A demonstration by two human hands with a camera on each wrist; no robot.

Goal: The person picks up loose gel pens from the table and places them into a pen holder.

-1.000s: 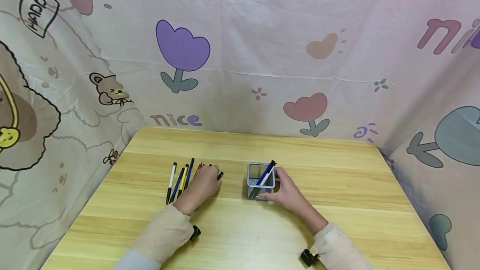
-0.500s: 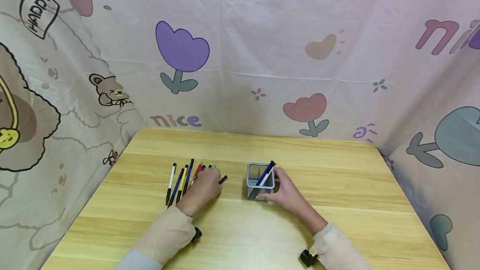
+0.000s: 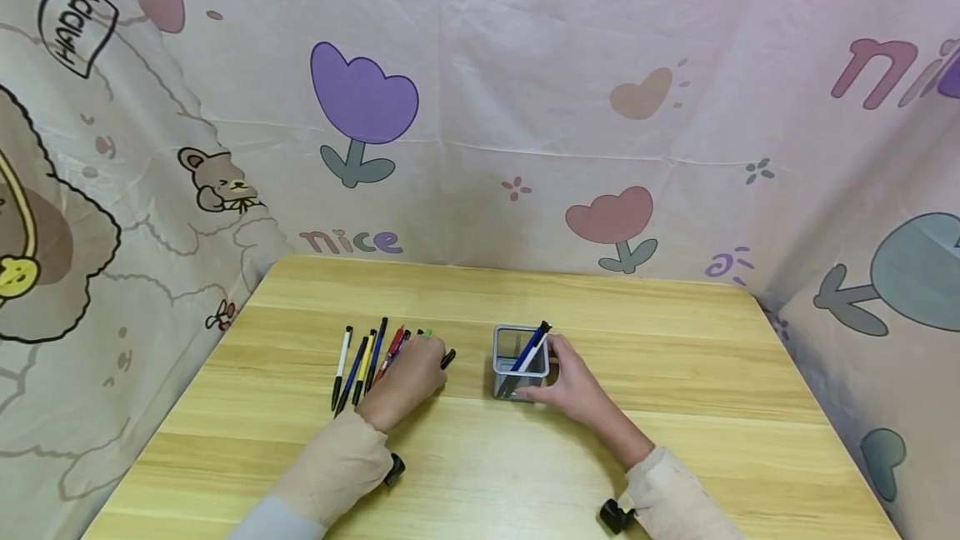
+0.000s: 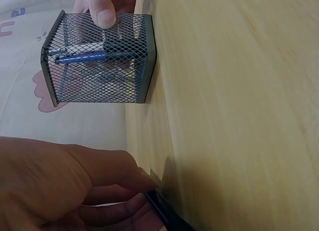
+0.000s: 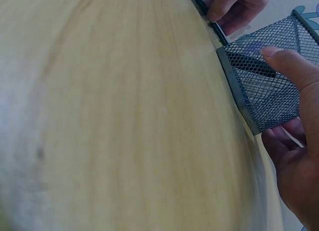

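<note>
My left hand (image 3: 408, 377) pinches a dark pen (image 4: 167, 213) between thumb and fingers, low over the table; one black end of it shows past the knuckles in the head view. My right hand (image 3: 568, 382) grips the side of a square wire-mesh pen holder (image 3: 521, 362), with the thumb (image 5: 286, 64) against the mesh. Inside the holder lean a blue pen (image 3: 528, 348) and a white pen (image 3: 534, 352). Left of my left hand lie a white pen (image 3: 342, 354), a yellow pen (image 3: 363, 361) and blue pens. A red pen (image 3: 394, 342) is partly covered by that hand.
The wooden table (image 3: 600, 457) meets a printed cloth backdrop (image 3: 480, 107) at its back edge. A green tip (image 3: 429, 332) shows just behind my left hand. Black camera mounts sit at both wrists, close over the table.
My left hand has shifted slightly right and toward me, and the black end of its pen juts out further right. More of the red pen shows. The right hand and holder stay put.
</note>
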